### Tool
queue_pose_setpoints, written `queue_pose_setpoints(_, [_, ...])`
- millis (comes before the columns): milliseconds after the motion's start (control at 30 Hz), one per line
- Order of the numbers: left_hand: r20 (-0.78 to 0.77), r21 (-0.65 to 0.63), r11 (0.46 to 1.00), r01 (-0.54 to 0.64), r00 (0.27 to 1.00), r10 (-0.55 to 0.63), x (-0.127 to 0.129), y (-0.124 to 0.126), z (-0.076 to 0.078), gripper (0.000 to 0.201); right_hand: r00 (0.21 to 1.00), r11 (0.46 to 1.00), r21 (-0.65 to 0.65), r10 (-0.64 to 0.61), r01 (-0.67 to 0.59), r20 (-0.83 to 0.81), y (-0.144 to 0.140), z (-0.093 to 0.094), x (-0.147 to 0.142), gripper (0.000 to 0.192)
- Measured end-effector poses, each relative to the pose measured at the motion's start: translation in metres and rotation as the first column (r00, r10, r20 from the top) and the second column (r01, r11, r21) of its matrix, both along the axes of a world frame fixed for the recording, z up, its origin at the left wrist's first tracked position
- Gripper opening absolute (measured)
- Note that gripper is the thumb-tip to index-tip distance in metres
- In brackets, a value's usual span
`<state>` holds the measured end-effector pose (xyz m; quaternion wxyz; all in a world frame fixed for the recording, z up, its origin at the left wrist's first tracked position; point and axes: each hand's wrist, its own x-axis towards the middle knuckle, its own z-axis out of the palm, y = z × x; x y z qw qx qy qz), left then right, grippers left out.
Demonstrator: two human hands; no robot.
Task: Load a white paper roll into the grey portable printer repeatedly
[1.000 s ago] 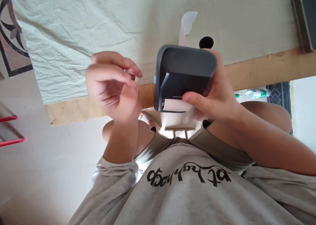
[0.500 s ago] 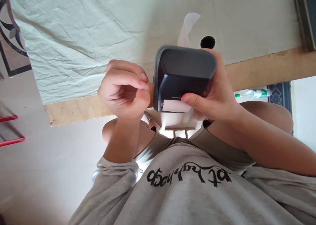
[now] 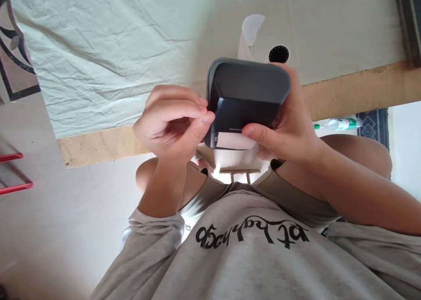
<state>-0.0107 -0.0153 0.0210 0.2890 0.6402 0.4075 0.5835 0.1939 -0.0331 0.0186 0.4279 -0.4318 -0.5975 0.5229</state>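
Observation:
A dark, rounded, hand-sized label printer (image 3: 246, 87) is raised above the table edge, tilted toward me. My right hand (image 3: 292, 120) grips its right side, with the thumb on the lower front. Pale pinkish paper (image 3: 230, 141) shows along the near end. Beyond the far edge a curled white paper strip (image 3: 252, 30) sticks out; where it joins the printer is hidden. My left hand (image 3: 174, 120) is at the printer's left edge, thumb and fingertips pinched together and overlapping that edge. Whether anything small is between those fingertips cannot be seen.
A creased pale green cloth (image 3: 131, 41) covers the table, whose bare wooden edge (image 3: 362, 87) faces me. A round black item (image 3: 279, 54) lies beyond the printer. Below are a green-capped bottle (image 3: 342, 124), a patterned mat (image 3: 375, 118) and red bars (image 3: 16, 189) at left.
My left hand has moved right, from beside the printer to its left edge, with fingertips now overlapping it. My right hand keeps hold of the printer, which has barely shifted.

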Motion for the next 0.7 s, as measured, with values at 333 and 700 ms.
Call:
queue_pose_setpoints(333, [0.043, 0.088, 0.996, 0.026, 0.999, -0.03, 0.005, 0.005, 0.001, 0.01, 1.0, 1.0, 0.006, -0.019, 0.019, 0.021, 0.001, 0.001, 0.0, 0.077])
queue_pose_setpoints(700, [0.014, 0.071, 0.997, 0.004, 1.0, -0.005, 0.004, 0.002, 0.004, 0.019, 1.0, 1.0, 0.005, -0.017, 0.017, 0.007, 0.001, 0.0, 0.0, 0.077])
